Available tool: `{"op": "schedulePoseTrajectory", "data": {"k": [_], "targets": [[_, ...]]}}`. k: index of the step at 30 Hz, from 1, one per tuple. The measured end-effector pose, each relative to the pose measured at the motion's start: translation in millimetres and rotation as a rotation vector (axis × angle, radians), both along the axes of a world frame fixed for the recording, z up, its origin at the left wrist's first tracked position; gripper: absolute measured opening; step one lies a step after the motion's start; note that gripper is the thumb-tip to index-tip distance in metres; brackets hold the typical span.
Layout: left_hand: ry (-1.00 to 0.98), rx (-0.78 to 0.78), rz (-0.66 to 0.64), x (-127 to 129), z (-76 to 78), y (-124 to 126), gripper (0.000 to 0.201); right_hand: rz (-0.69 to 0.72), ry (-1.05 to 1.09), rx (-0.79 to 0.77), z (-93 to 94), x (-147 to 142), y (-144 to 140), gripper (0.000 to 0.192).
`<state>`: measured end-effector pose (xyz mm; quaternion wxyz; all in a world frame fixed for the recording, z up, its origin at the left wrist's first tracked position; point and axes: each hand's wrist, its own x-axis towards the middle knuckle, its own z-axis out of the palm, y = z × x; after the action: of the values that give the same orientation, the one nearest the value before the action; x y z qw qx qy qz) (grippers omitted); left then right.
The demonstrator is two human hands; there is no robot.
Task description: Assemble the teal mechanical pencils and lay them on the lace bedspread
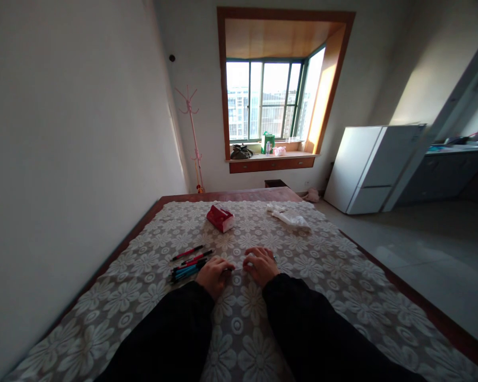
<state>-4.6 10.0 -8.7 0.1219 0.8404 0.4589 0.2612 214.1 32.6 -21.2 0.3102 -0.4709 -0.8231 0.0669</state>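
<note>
- Left hand: palm down on the cloth, fingers curled, fingertips on a thin pale stick-like item that spans the gap between the two hands. Whether the fingers actually pinch it cannot be told.
- Right hand: palm down, fingers curled, knuckles up, touching the other end of the same thin item; the grip itself is hidden by the hand.
- Both forearms wear black sleeves; the hands lie close together, just apart.
- Pens: a loose group of slim plastic pens lies at 9 o'clock of the left hand, just beside it. Two red-and-black ones lie separate; a bundle of blue, black and red ones touches them. Exact bundle count cannot be told.
- One red rectangular box with a white side lies at 12 o'clock of the hands, well apart.
- One crumpled clear plastic wrapper lies at 1 o'clock.
- Surface: brown lace cloth with white flower pattern, covering a dark wooden platform.
- One pink coat stand at 11 o'clock; one white cabinet at 2 o'clock.
</note>
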Motion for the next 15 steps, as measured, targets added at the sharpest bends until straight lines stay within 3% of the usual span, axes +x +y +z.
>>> {"op": "schedulePoseTrajectory", "data": {"k": [5, 15], "targets": [[-0.008, -0.001, 0.003, 0, 0.4, -1, 0.025, -0.090, 0.038, -0.002, 7.2, 13, 3, 0.037], [-0.020, 0.001, -0.003, -1, -1.4, 1, 0.024, 0.071, -0.133, -0.017, 6.0, 24, 7, 0.024]]}}
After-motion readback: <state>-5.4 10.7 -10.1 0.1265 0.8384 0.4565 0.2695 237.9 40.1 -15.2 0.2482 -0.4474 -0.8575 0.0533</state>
